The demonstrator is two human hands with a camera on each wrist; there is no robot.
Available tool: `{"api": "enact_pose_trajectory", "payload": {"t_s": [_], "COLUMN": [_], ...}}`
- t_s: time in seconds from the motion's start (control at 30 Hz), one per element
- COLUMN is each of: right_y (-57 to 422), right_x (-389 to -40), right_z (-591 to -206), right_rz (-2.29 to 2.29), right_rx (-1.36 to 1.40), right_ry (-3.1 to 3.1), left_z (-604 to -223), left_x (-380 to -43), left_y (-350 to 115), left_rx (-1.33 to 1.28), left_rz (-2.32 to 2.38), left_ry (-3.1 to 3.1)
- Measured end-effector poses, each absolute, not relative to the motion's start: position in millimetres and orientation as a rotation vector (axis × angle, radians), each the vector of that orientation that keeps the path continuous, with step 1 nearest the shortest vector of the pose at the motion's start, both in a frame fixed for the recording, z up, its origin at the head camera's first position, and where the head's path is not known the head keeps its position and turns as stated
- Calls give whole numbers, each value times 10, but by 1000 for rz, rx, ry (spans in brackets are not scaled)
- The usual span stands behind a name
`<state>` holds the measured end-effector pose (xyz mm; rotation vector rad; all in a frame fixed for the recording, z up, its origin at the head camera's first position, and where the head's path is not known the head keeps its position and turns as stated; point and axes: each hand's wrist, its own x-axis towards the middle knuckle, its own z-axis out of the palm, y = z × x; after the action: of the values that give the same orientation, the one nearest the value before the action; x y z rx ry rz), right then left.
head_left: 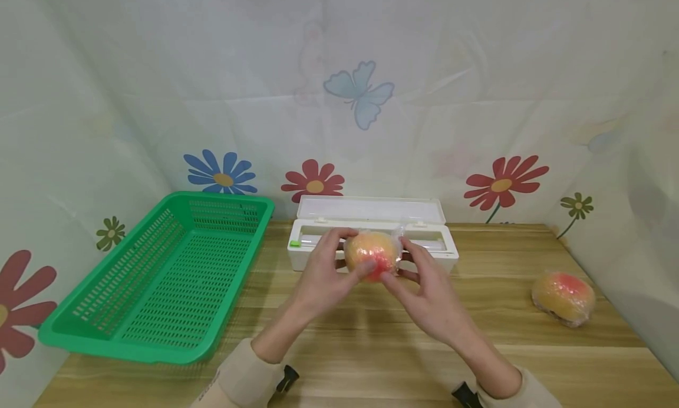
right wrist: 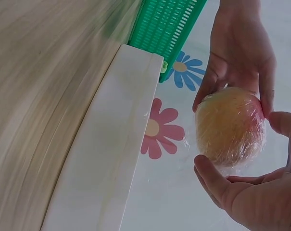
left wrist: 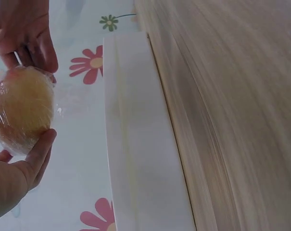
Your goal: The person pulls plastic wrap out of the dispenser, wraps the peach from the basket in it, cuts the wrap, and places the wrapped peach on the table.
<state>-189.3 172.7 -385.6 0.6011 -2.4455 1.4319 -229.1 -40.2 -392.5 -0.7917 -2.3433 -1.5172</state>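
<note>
Both hands hold a yellow fruit with a red blush (head_left: pixel 373 255), peach-like and wrapped in clear film, in front of and above a white film box. My left hand (head_left: pixel 323 278) grips its left side, thumb across the near face. The right hand (head_left: pixel 432 296) holds the opposite side, its thumb low on the front. Loose film stands out at the upper right of the fruit in the head view. In the right wrist view, fingers of the left hand (right wrist: pixel 241 53) and right hand (right wrist: pixel 260 192) curve around the wrapped fruit (right wrist: pixel 229 127).
The white film box (head_left: pixel 313 259) stands against the back wall with its lid raised, a roll inside and a green slider (head_left: pixel 294 243). A green plastic basket (head_left: pixel 212 272) sits on the left. Another film-wrapped fruit (head_left: pixel 563 296) lies at the table's right edge.
</note>
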Motion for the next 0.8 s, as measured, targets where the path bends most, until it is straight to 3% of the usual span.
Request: {"api": "enact_pose_trajectory", "payload": {"t_s": [0.8], "right_y": [1733], "right_x": [-1935], "right_z": [-3851], "right_rz": [1383], "right_rx": [557], "right_ry": [-2466], "left_z": [-3960], "left_x": [-2265], "left_y": [-349], "left_rx": [-950], "left_rz": [-1506], "left_ry": [-2262]}}
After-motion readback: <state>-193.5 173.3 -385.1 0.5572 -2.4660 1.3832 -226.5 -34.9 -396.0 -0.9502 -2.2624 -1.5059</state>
